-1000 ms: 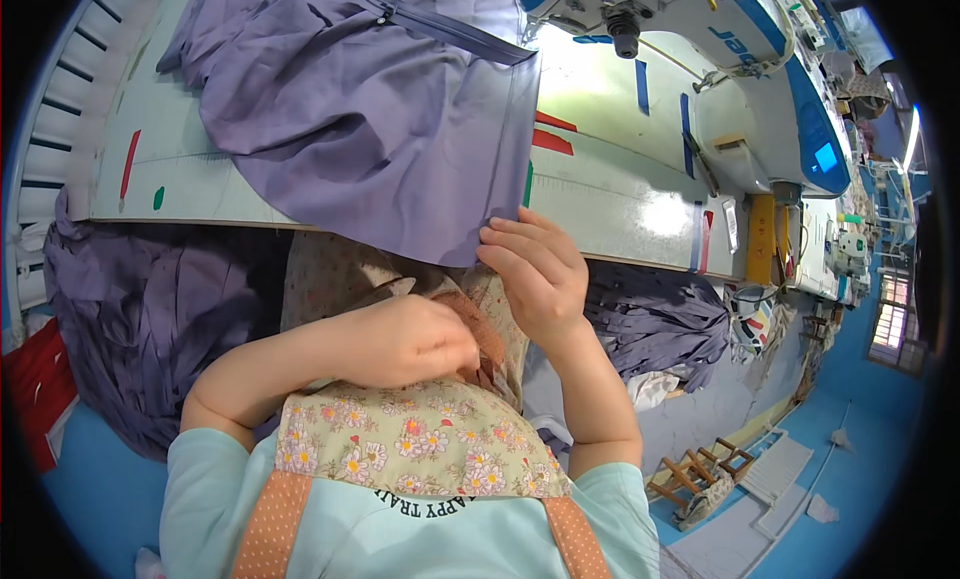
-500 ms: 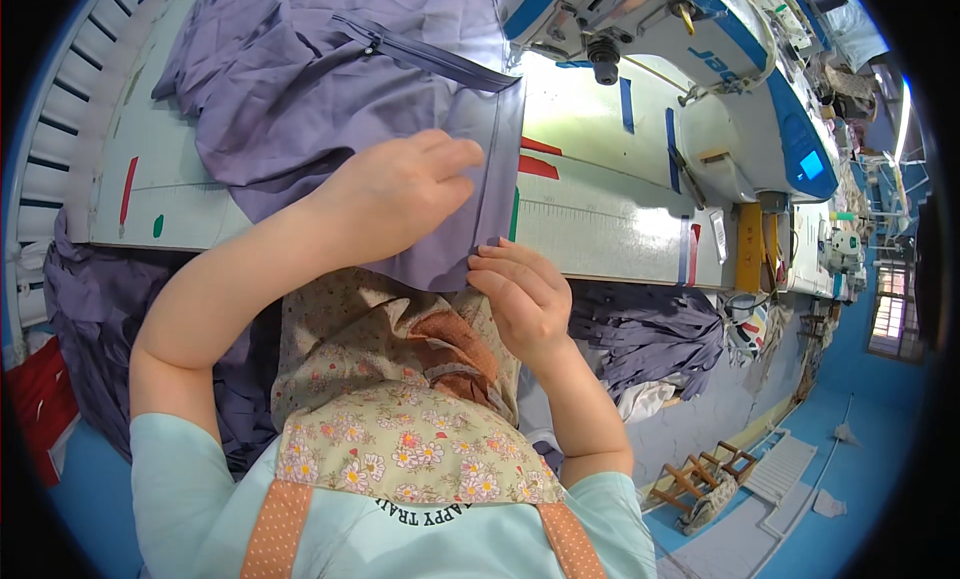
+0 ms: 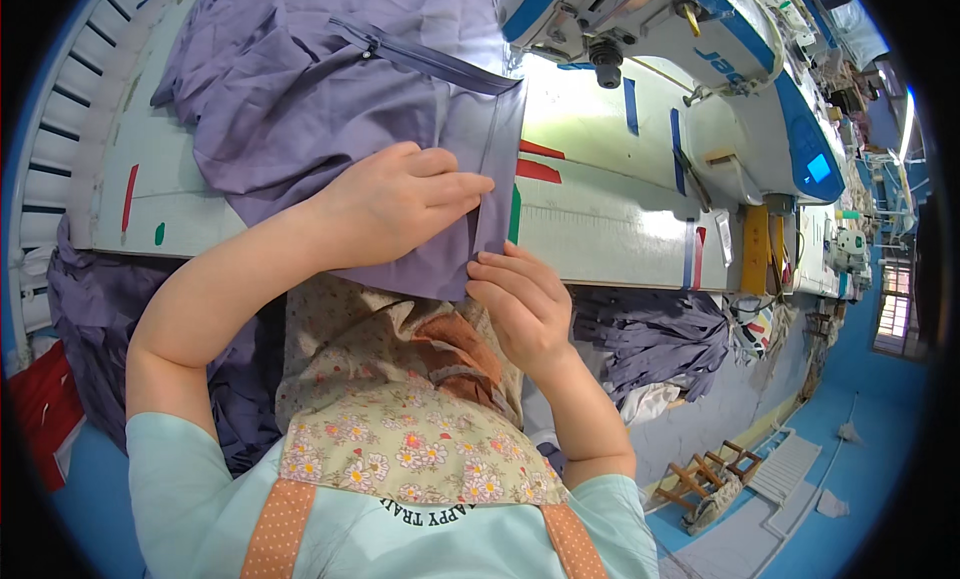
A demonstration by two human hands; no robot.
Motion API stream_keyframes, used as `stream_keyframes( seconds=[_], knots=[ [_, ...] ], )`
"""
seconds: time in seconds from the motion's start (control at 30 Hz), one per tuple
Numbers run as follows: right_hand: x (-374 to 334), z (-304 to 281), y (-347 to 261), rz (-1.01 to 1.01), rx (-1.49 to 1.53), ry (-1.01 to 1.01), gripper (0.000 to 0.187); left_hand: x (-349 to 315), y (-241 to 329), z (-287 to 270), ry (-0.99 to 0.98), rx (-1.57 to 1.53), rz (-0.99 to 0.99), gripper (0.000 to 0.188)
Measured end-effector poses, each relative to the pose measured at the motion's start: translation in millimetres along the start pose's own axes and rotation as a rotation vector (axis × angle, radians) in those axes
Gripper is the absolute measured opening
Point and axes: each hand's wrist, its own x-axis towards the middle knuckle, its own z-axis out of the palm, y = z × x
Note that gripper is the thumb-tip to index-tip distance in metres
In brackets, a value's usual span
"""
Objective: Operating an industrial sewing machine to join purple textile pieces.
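A large piece of purple fabric (image 3: pixel 300 109) lies in folds over the sewing table and hangs past its near edge. A dark purple zipper (image 3: pixel 430 64) runs across its upper part, ending by the machine head. My left hand (image 3: pixel 400 201) rests on the fabric with fingers curled together, their tips at the folded strip along its right edge. Lower down, at the near corner of that strip, my right hand (image 3: pixel 525 299) pinches the fabric between thumb and fingers. The left thumb is mostly hidden.
A white and blue sewing machine (image 3: pixel 690 39) stands over the far right of the table (image 3: pixel 600 224). Metal tweezers (image 3: pixel 692 177) lie near its base. More purple fabric pieces (image 3: pixel 655 334) hang below the table at right, and a purple heap (image 3: pixel 110 319) is at left.
My left hand has come slightly nearer and its fingertips now reach the folded strip. The fabric's near corner has shifted a little toward me; my right hand keeps its hold.
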Motion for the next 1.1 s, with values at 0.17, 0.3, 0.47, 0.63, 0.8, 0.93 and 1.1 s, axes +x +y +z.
stream_keyframes(
  seconds=[0.17,0.3,0.47,0.63,0.8,0.93,1.1],
  knots=[
    [-3,2,1,0.047,0.02,-0.023,0.017,9,-22,-13,-0.138,-0.292,-0.193,0.024],
    [-2,7,-2,0.035,0.023,0.002,0.017,44,-76,-6,0.276,0.023,-0.272,0.017],
    [-10,10,-3,0.05,-0.014,0.026,0.017,58,-93,-21,-0.265,0.025,-0.457,0.023],
    [-15,15,-4,0.042,-0.032,0.06,0.018,33,-21,-37,-0.055,0.074,-0.287,0.013],
    [-21,21,-1,0.014,-0.034,0.071,0.02,13,47,-34,-0.054,-0.069,-0.329,0.013],
    [-25,26,-2,-0.007,-0.063,0.146,0.018,1,62,-7,0.045,-0.243,-0.339,0.019],
    [-38,36,1,0.01,-0.073,0.242,0.022,-5,72,2,0.132,-0.324,-0.351,0.017]
  ],
)
